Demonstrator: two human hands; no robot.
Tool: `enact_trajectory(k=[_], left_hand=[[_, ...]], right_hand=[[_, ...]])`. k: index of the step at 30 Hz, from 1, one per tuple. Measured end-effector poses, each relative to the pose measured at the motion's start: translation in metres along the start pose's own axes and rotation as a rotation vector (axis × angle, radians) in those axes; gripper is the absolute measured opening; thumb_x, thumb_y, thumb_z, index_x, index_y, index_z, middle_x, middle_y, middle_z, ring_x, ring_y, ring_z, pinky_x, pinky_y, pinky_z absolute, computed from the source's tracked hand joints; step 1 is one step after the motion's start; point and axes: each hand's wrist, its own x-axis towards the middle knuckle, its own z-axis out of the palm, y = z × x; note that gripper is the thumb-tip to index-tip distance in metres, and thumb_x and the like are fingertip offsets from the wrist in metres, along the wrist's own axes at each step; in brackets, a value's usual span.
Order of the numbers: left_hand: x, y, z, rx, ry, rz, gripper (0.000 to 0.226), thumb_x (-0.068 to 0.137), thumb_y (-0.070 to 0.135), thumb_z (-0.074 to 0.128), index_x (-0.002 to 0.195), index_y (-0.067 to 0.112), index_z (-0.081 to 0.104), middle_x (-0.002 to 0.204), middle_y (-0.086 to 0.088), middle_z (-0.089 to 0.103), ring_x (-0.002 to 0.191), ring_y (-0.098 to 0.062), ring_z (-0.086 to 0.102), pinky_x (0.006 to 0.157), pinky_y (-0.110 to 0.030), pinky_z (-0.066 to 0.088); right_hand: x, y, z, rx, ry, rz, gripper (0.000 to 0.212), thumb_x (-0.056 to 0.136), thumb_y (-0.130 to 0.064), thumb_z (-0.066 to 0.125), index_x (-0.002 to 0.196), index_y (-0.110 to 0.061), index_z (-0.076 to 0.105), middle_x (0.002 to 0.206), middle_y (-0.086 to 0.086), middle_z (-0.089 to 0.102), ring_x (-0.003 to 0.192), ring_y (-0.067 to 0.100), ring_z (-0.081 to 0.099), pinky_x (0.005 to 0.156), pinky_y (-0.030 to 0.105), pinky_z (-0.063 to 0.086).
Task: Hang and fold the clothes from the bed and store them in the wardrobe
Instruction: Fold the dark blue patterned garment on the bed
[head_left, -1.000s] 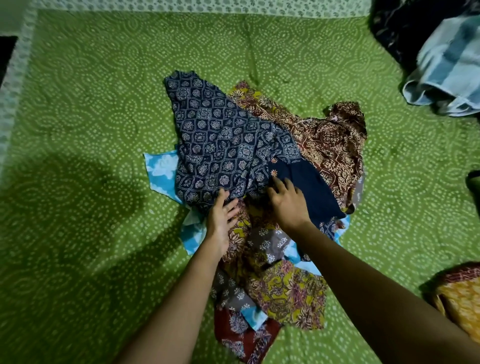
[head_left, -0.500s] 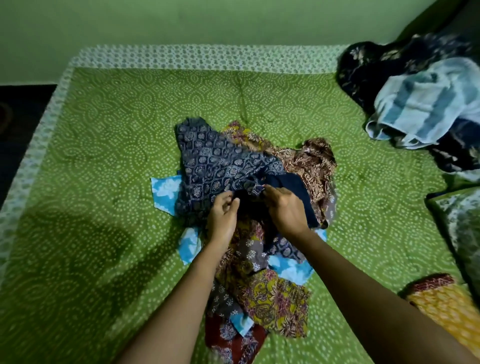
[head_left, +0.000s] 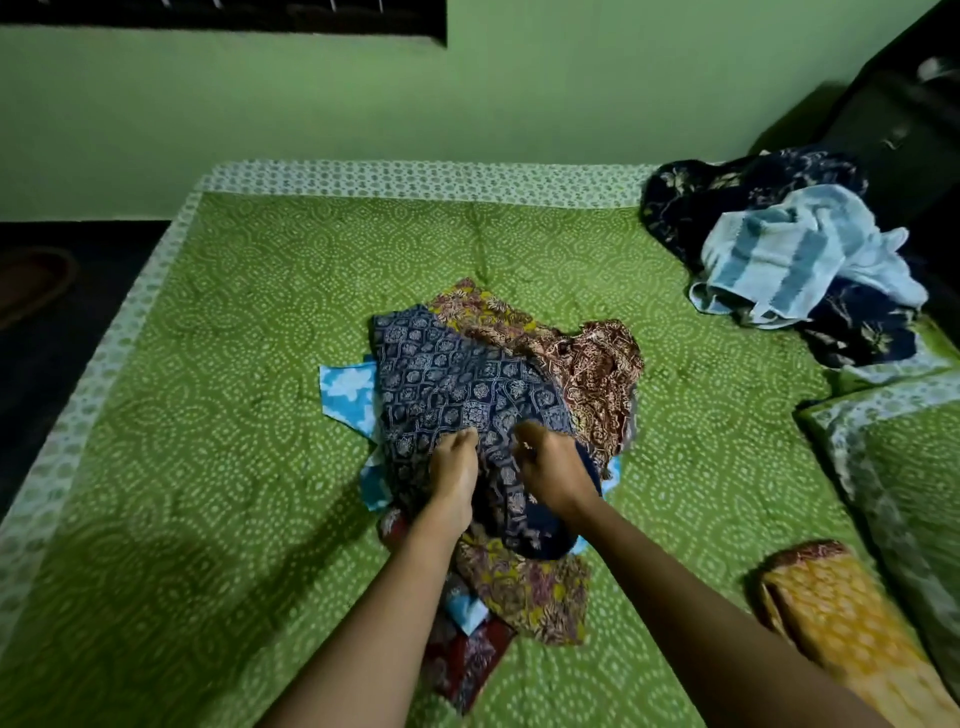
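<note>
At the centre of the bed (head_left: 234, 364), on its green dotted spread, the pile of clothes (head_left: 524, 587) lay loose, with the navy printed garment (head_left: 452, 374) on top. Both forearms reached forward side by side from the lower edge of the view. The left hand (head_left: 453, 478) lay palm down, fingers curled into the navy fabric — grip closed on that garment. The right hand (head_left: 553, 470), just beside it, had its fingers bent under and pinched the same fabric — grip likewise closed on it. A striped blue towel (head_left: 789, 260) lay well apart at the far right.
</note>
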Motion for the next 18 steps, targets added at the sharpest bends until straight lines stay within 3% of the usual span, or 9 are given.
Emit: enact_trajectory(k=[3,7,10,14,16,18], left_hand=[[-0.001,-0.006,-0.003,0.010,0.000,0.002,0.033,0.100,0.023,0.040,0.128,0.008,0.049,0.132,-0.012,0.050,0.118,-0.026,0.049,0.105,-0.042,0.037],[0.009,-0.010,-0.011,0.055,-0.008,0.024,0.034,0.100,0.023,0.041,0.130,0.009,0.048,0.133,-0.011,0.049,0.121,-0.028,0.048,0.106,-0.044,0.036],[0.024,-0.011,-0.013,0.082,-0.002,0.018,0.034,0.099,0.023,0.042,0.131,0.012,0.048,0.134,-0.011,0.049,0.119,-0.026,0.049,0.105,-0.044,0.038],[0.049,-0.009,-0.002,0.103,-0.021,0.029,0.032,0.098,0.020,0.045,0.128,0.010,0.051,0.128,-0.008,0.052,0.107,-0.021,0.052,0.092,-0.032,0.044],[0.065,-0.012,0.005,0.142,-0.023,0.032,0.031,0.097,0.019,0.047,0.127,0.010,0.052,0.121,-0.007,0.054,0.088,-0.012,0.052,0.075,-0.022,0.046],[0.082,-0.017,0.013,0.177,-0.011,0.015,0.031,0.096,0.018,0.050,0.125,0.009,0.054,0.122,-0.012,0.056,0.077,-0.008,0.049,0.075,-0.026,0.048]], right_hand=[[0.002,0.007,0.008,0.149,-0.045,0.130,0.036,0.095,-0.007,0.050,0.131,-0.002,0.047,0.123,0.016,0.060,0.075,0.011,0.058,0.052,0.010,0.046],[0.010,0.018,0.015,0.208,-0.071,0.232,0.036,0.095,-0.011,0.051,0.129,-0.001,0.046,0.122,0.017,0.059,0.072,0.010,0.057,0.062,0.017,0.051],[0.021,0.026,0.023,0.194,-0.088,0.267,0.038,0.095,-0.010,0.052,0.131,-0.001,0.047,0.124,0.016,0.059,0.085,0.018,0.063,0.070,0.023,0.054],[0.044,0.043,0.029,0.135,-0.099,0.294,0.036,0.095,-0.008,0.053,0.130,-0.002,0.048,0.121,0.018,0.060,0.075,0.014,0.060,0.056,0.015,0.049],[0.056,0.056,0.033,0.118,-0.092,0.324,0.037,0.093,-0.005,0.054,0.130,-0.001,0.048,0.123,0.018,0.058,0.085,0.019,0.061,0.067,0.024,0.055],[0.067,0.069,0.039,0.103,-0.088,0.365,0.044,0.091,-0.005,0.057,0.133,-0.005,0.044,0.130,0.018,0.051,0.100,0.026,0.059,0.088,0.036,0.053]])
